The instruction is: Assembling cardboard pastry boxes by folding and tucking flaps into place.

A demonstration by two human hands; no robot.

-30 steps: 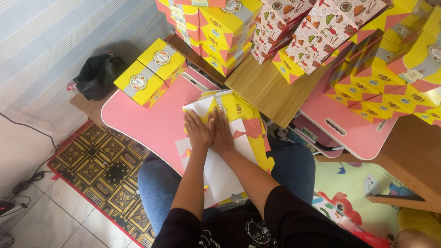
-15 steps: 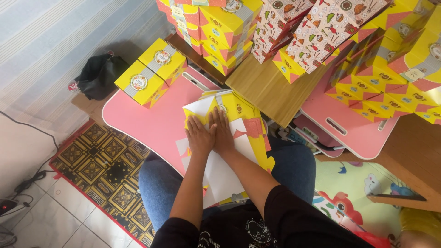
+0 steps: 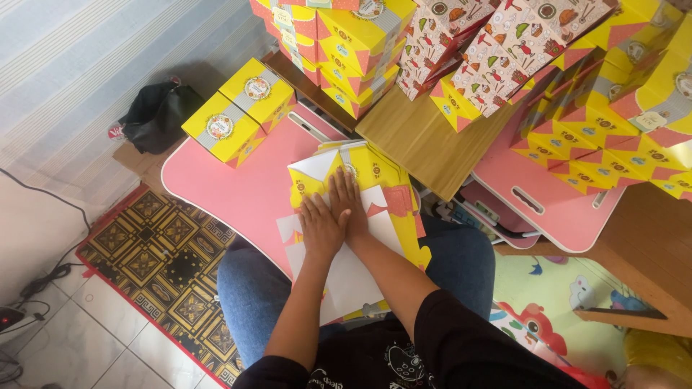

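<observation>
Head view: both hands pressed flat, open, on yellow carton over pink table; tiled floor.

hands: left hand and right hand pressed flat, side by side, on the unfolded yellow box
table: pink table, two folded yellow boxes at the far left

Flat carton blank: white inside, yellow printed panels with salmon-pink triangles; pink small table under it, two assembled boxes on it yellow with a grey band and round white-and-red seal. Stacked boxes behind are the same yellow/pink/grey, patterned boxes are white with small red, green and orange motifs, wood board is light tan, second pink tabletop to the right. Floor mat black with gold geometric tiles and red edge, bag black, jeans blue, sleeves black, wall pale blue-grey stripes
</observation>
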